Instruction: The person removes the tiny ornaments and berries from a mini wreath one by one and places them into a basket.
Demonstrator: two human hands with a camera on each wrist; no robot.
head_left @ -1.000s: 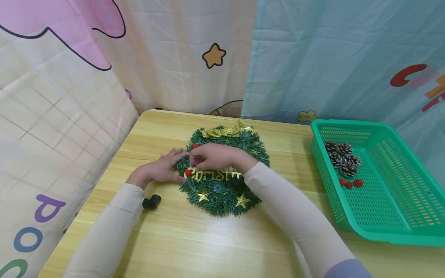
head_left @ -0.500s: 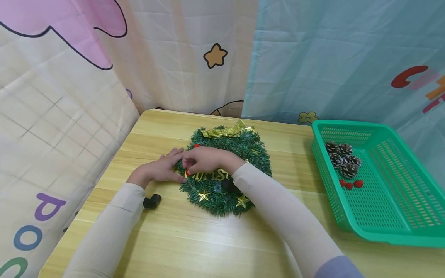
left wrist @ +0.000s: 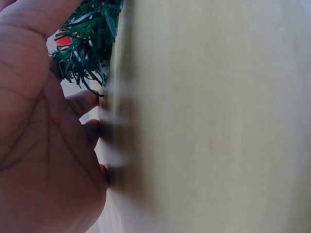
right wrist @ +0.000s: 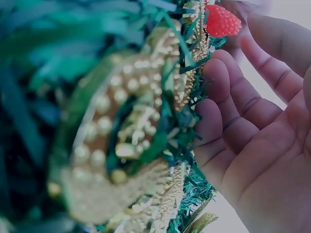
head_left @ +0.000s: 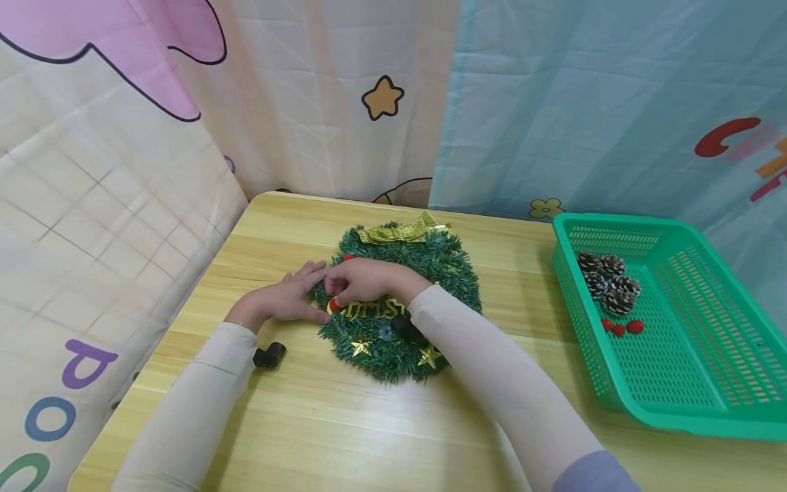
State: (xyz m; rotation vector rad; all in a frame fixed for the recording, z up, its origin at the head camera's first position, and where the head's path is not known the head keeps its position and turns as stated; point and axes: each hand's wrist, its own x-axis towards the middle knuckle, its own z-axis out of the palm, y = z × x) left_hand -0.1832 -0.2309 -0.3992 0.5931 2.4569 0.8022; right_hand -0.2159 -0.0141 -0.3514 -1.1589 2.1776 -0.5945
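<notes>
A green tinsel wreath [head_left: 399,256] lies on the table, with gold "Christmas" lettering [head_left: 375,309], gold stars [head_left: 360,348] and a gold bow [head_left: 399,233]. My left hand [head_left: 285,298] rests with spread fingers at its left edge; the left wrist view shows the palm [left wrist: 43,131] beside the tinsel. Over the wreath's left side, my right hand [head_left: 365,280] has curled fingers, its thumb at a bumpy red berry [head_left: 334,305]. In the right wrist view the berry [right wrist: 222,20] sits by the thumb tip; its far side is hidden. Another red berry [head_left: 348,257] shows above the hand.
On the right stands a green plastic basket [head_left: 707,328] holding several frosted pine cones [head_left: 617,303] and red berries [head_left: 635,326]. A black wrist-worn device [head_left: 269,355] sits by the left cuff. Printed curtains hang behind the wooden table [head_left: 344,437].
My right hand has moved a little left and down to the lower red berry, then stayed nearly still. The left hand keeps its place.
</notes>
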